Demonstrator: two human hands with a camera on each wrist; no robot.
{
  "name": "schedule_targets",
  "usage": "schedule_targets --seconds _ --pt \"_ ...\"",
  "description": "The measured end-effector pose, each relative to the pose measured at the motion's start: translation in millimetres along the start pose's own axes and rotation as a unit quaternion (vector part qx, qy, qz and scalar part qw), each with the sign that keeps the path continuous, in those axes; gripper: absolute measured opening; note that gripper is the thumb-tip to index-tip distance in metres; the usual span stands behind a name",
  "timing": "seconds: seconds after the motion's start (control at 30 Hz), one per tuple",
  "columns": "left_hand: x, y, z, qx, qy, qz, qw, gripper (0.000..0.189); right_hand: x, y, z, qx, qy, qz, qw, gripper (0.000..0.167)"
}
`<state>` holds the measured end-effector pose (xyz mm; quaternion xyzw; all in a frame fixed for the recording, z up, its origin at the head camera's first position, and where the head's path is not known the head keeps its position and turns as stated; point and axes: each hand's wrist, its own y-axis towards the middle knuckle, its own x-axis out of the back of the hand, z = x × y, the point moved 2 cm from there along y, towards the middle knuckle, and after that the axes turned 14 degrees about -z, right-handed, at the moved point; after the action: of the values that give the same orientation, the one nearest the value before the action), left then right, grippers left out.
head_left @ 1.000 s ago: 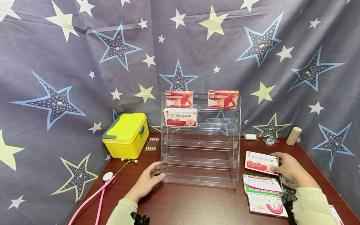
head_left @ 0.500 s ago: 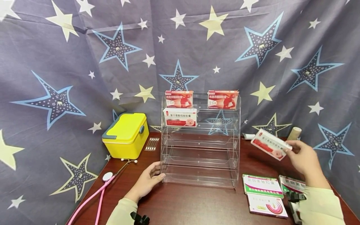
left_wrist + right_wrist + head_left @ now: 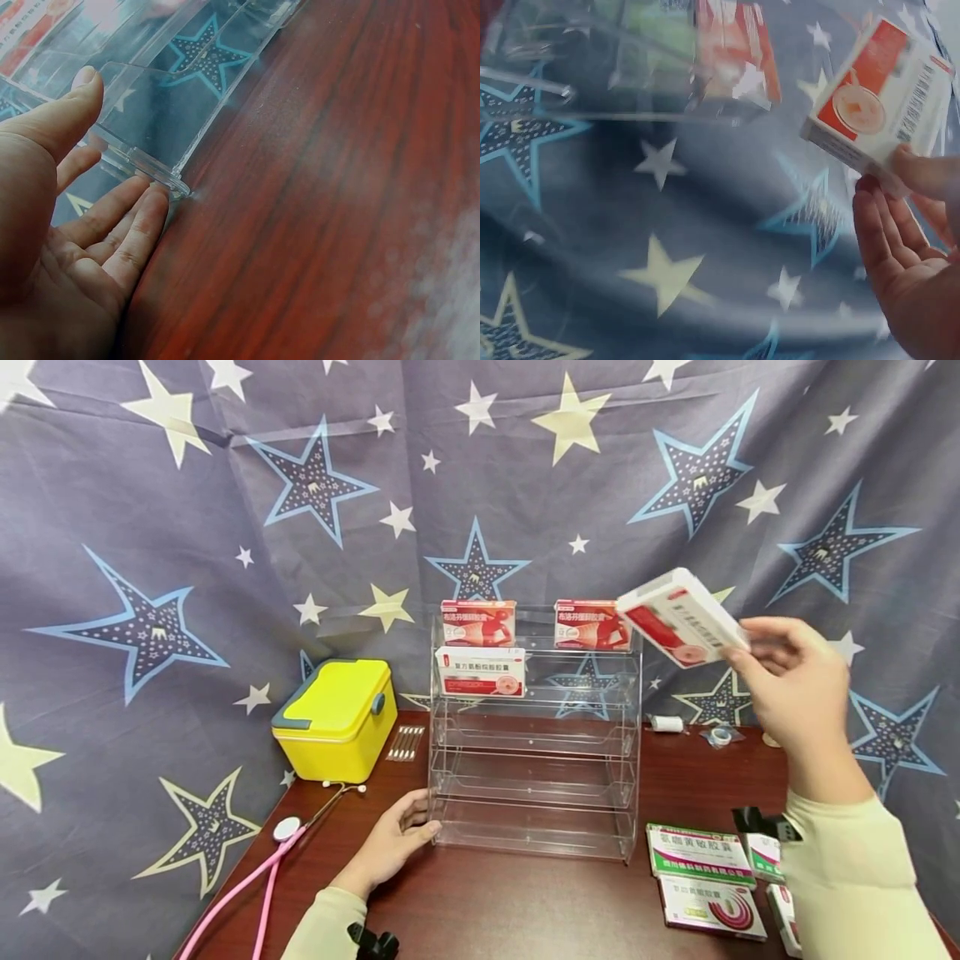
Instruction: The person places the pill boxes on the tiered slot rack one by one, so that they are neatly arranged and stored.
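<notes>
My right hand [image 3: 798, 693] pinches one end of a white and red medicine box [image 3: 686, 618], raised and tilted at the right of the clear tiered display rack [image 3: 531, 793]. In the right wrist view, thumb and fingers hold the corner of that medicine box [image 3: 889, 90]. My left hand [image 3: 393, 843] is at the rack's lower left side. Its fingertips touch the rack's bottom corner, with fingers fairly straight and thumb apart, in the left wrist view. Two red medicine boxes [image 3: 477, 624] stand on the top tier. A matching white and red box [image 3: 482, 672] sits below the left one.
Several medicine boxes [image 3: 701, 856] lie on the table at right, partly behind the sleeve. Behind them are a white roll [image 3: 667, 724] and a bagged tape roll [image 3: 720, 737]. A yellow case [image 3: 333, 722], cotton swabs [image 3: 406, 743] and pink stethoscope [image 3: 288, 831] occupy the left side.
My right hand has lifted the white and red medicine box off the table, up and leftward to the height of the rack's top tier. The left hand has stayed in place.
</notes>
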<state>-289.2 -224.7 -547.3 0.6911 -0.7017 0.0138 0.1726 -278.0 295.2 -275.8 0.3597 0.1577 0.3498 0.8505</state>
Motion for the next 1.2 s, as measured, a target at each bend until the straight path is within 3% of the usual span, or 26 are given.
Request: schedule_targets --seconds 0.17,0.4,0.93,1.2 --pt "-0.8 0.5 1.0 -0.003 -0.006 0.000 1.0000 0.055 -44 2.4 14 0.072 -0.031 0.066 0.9947 0.025" --pt "-3.0 0.2 2.1 -0.009 0.007 -0.005 0.9999 0.055 -81 -3.3 3 0.155 -0.097 0.116 0.9763 0.020" --pt "-0.8 1.3 2.2 -0.005 0.002 -0.006 1.0000 0.055 -100 -21.3 -10 0.235 -0.151 0.134 0.9507 0.018" --pt "-0.5 0.8 1.5 -0.015 -0.008 0.000 0.9999 0.055 -104 -17.9 -8 0.225 -0.176 0.149 0.9465 0.016"
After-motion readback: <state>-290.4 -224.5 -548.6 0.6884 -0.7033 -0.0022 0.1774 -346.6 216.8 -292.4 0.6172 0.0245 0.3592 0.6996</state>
